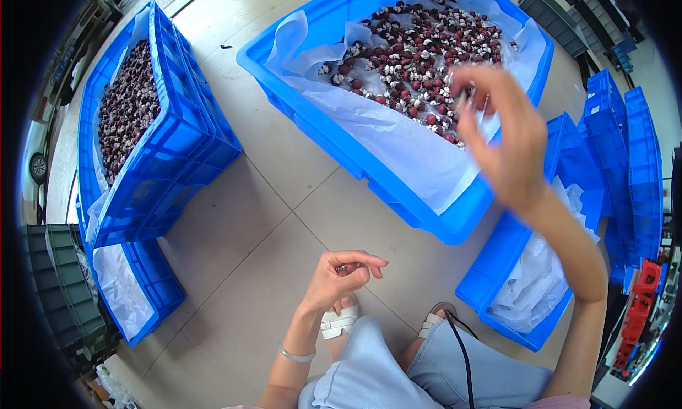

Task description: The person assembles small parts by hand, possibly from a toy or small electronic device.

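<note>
My right hand is raised over the near right part of a large blue crate. Motion smears its curved fingers and thumb, and a small dark-and-white bit shows between them, too blurred to name. White paper sheets line the crate. On them lie small round dark-red fruits mixed with whitish clumps. Lower down, my left hand hovers above my foot with its fingers curled in and the index finger bent forward. Something small glints inside the curl, mostly hidden. That wrist wears a silver bangle.
Left stands a stack of blue crates with dark fruits in the top one. A lower blue crate holds white paper. Another paper-lined blue crate sits by my right foot. More blue crates stand far right.
</note>
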### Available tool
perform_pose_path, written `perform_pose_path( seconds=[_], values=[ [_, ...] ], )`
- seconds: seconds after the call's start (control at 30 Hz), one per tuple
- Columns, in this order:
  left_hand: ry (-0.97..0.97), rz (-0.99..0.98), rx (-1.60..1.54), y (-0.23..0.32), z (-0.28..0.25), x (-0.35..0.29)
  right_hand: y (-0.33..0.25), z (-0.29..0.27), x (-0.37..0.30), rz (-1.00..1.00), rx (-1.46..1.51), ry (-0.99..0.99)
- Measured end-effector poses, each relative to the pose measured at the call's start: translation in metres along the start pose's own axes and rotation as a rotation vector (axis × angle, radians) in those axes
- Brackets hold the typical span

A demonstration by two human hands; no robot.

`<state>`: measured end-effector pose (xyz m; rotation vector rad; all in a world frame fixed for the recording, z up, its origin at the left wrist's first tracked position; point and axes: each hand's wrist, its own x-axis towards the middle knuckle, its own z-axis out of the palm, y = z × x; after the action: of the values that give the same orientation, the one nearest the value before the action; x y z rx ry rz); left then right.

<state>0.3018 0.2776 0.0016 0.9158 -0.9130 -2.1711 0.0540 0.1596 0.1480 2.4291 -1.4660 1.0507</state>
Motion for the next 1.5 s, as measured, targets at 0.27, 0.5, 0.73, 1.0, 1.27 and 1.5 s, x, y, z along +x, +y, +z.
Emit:
perform_pose_path(
  seconds=[0.27, 0.5, 0.73, 1.0, 1.27, 1.5],
  values=[
    [0.055, -0.004, 0.03, -0.005, 0.001, 0.016, 0.117, 0.064, 0.024, 0.274, 0.162, -0.419],
    [0.105, -0.009, -0.046, -0.01, -0.006, 0.014, 0.126, 0.183, 0.066, -0.066, 0.015, -0.569],
    [0.179, 0.016, -0.054, -0.011, -0.022, 0.006, 0.115, 0.216, 0.095, 0.129, 0.007, -0.659],
    [0.158, -0.03, -0.08, -0.013, -0.021, 0.013, 0.101, 0.218, 0.098, 0.217, -0.118, -0.575],
    [0.156, -0.061, -0.076, -0.017, -0.019, 0.018, 0.057, 0.238, 0.086, -0.003, 0.548, -0.592],
    [0.139, -0.074, -0.06, -0.019, -0.01, 0.022, 0.037, 0.274, 0.072, -0.126, 0.019, -0.546]
  ],
)
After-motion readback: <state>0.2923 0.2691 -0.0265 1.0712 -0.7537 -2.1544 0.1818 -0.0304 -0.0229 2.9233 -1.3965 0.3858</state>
